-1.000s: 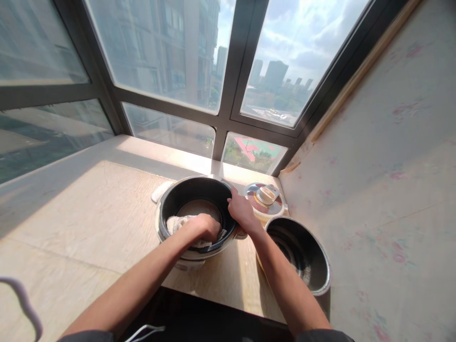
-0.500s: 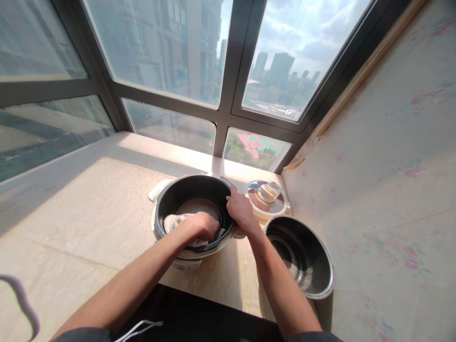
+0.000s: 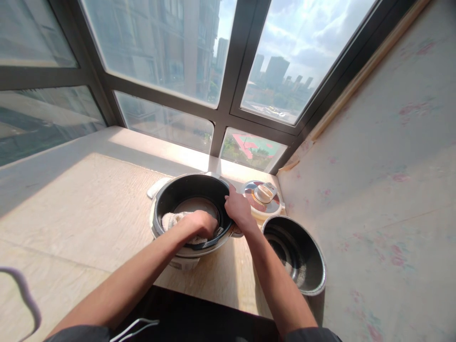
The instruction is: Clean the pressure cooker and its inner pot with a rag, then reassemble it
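Observation:
An electric pressure cooker (image 3: 195, 185), pale outside with a black inner wall, stands on the sill in front of me. My left hand (image 3: 204, 223) reaches down inside it, fingers closed on a light-coloured cloth (image 3: 172, 220) pressed low against the near inner side. Its fingertips are hidden. At the cooker's right edge, my right hand (image 3: 239, 208) is wrapped round the rim, thumb on top. Close to my right forearm is a dark inner pot (image 3: 311, 251), its open mouth facing up. Behind that rests the cooker's lid (image 3: 264, 195), with a pale knob on top.
The pots stand on a pale stone sill (image 3: 89, 204) below dark-framed windows (image 3: 221, 104). A flower-papered wall (image 3: 384, 199) closes off the right side. A curved grey loop (image 3: 26, 297) shows at the lower left, and a white cord (image 3: 137, 327) hangs near my body.
The view has shifted slightly, so everything appears a little displaced. Both hands keep their hold, the left with the cloth in the cooker and the right on its rim.

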Demonstrator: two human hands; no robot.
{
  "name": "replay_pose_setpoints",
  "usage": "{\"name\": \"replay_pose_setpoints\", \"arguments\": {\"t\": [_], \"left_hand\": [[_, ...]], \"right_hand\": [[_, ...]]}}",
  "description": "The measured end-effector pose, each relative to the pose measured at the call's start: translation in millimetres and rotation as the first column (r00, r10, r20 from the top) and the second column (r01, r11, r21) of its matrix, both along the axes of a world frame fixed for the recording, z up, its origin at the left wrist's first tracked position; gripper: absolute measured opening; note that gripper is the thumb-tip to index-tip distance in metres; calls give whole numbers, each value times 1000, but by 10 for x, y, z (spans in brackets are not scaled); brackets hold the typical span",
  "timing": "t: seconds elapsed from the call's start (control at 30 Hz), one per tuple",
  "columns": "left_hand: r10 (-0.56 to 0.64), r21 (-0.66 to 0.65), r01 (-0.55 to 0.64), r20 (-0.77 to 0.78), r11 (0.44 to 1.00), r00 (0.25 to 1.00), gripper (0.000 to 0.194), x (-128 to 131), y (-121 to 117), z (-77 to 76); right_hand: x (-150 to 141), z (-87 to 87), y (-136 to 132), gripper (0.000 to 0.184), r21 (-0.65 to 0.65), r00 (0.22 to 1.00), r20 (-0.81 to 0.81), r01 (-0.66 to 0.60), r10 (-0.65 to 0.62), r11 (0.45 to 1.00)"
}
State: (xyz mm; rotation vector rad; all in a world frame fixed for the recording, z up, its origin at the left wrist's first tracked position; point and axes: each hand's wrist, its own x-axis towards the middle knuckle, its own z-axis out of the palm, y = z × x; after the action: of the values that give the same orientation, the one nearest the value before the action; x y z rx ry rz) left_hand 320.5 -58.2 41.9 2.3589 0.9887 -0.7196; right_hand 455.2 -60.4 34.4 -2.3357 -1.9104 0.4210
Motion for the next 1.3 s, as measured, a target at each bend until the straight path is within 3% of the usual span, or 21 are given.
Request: {"name": "replay_pose_setpoints", "arguments": {"t": [0.1,0.3,0.43,0.63,0.73,0.8,0.87,0.93,1.0,1.07,1.17,1.3], "left_hand": [[-23,17,22,46,1000,999,40,-33,15,29],[18,56,-37,310,998,950,37,-164,54,71],[55,24,-67,331,997,942,35,-185,45,68],[67,-176,-4,349,984,935,29,-340,186,137],[114,-394,8,286,919,951,25,-478,340,186],[103,-450,2,208,893,973,28,-531,420,206],[-5,-330,59,163,942,987,30,-552,459,218],[-162,-66,172,127,983,979,29,-572,472,224],[-278,179,258,94,949,956,29,-617,489,218],[-344,324,292,115,900,932,31,-686,534,198],[-418,466,283,214,838,883,28,-775,647,146],[-504,589,310,195,746,842,28,-783,805,85]], "right_hand": [[2,-17,6,44,2,1000,15,-2,2,1000],[-3,-43,45,51,-26,1000,19,-10,11,1000],[-3,-57,68,55,-31,999,37,-15,16,999],[-6,-10,54,50,-50,1000,25,2,-1,999],[-11,10,44,51,-65,1000,7,-9,9,998],[-11,13,41,53,-74,1000,-3,-17,17,997],[-6,8,41,56,-73,1000,-8,-22,22,997],[0,-1,44,58,-65,1000,-12,-25,24,998],[7,-11,47,59,-58,999,-18,-28,27,998],[10,-16,51,61,-63,999,-18,-32,31,997],[8,-14,54,65,-75,999,-11,-37,36,997],[8,-8,54,66,-63,999,-14,-48,47,997]]}}
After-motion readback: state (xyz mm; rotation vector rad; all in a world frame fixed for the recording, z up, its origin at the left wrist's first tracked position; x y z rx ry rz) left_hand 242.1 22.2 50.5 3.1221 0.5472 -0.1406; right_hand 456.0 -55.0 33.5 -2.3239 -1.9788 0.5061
